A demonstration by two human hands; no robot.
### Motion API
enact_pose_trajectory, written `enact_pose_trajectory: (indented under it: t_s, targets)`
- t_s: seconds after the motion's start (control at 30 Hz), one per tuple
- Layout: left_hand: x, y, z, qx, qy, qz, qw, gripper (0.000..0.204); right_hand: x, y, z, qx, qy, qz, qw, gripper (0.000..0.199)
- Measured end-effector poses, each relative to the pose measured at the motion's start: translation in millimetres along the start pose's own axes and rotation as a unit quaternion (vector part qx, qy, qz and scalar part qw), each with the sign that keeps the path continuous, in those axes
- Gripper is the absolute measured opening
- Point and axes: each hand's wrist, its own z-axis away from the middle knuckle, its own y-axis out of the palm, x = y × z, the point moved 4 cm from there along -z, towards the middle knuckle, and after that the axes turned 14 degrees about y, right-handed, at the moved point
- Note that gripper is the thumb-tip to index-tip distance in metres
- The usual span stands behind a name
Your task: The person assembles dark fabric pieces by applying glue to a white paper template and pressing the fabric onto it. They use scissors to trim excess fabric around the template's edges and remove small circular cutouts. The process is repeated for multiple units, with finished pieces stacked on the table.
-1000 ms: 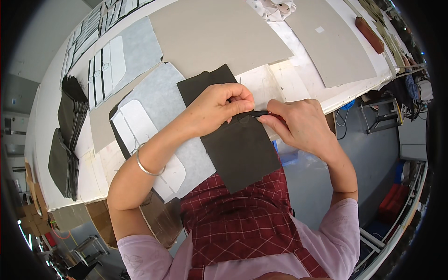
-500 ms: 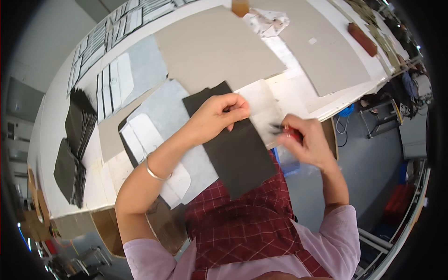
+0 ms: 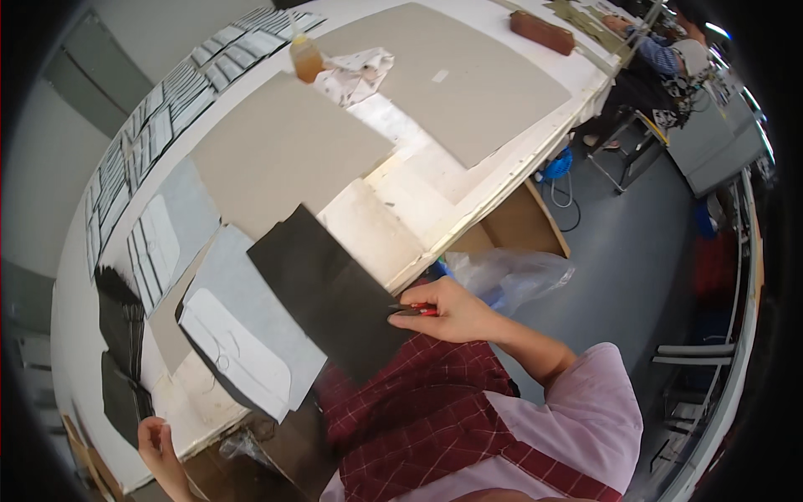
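My right hand (image 3: 447,309) is closed around small snips (image 3: 416,309) with red handles and dark blades. Their tips lie against the right edge of a black sheet (image 3: 326,289), which looks like fabric and slants from the table onto my checked apron. At the far left, my left hand (image 3: 161,452) has its fingers curled at the lower corner of a folded black stack (image 3: 123,385). Whether a layer is pinched between those fingers cannot be made out. Between the hands lies a pale grey-blue sheet (image 3: 242,276) with a white pocket-shaped panel (image 3: 234,351) on it.
Large grey boards (image 3: 276,142) cover much of the white table (image 3: 418,180). Farther back are a bottle of amber liquid (image 3: 306,60), a crumpled cloth (image 3: 360,74) and a brown case (image 3: 542,32). An open cardboard box (image 3: 531,217) with plastic stands beyond the table's right edge. Another person sits far right.
My left hand has left the black sheet and gone to the black stack at far left. The right hand, with the snips, has come in to the sheet's edge. The view has turned.
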Motion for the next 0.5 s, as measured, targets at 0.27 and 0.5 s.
enact_pose_trajectory:
  t_s: [0.27, 0.5]
  targets:
    - [-1.5, -13.8, 56.0, -0.090, -0.026, -0.165, 0.982, 0.061, -5.5, 11.1, 0.7, 0.044, 0.073, -0.019, 0.996, 0.036]
    - [-183.2, 120.2, -75.4, 0.061, 0.225, 0.129, 0.964, 0.010, 1.7, 11.3, 11.7, -0.032, 0.048, -0.075, 0.996, 0.016]
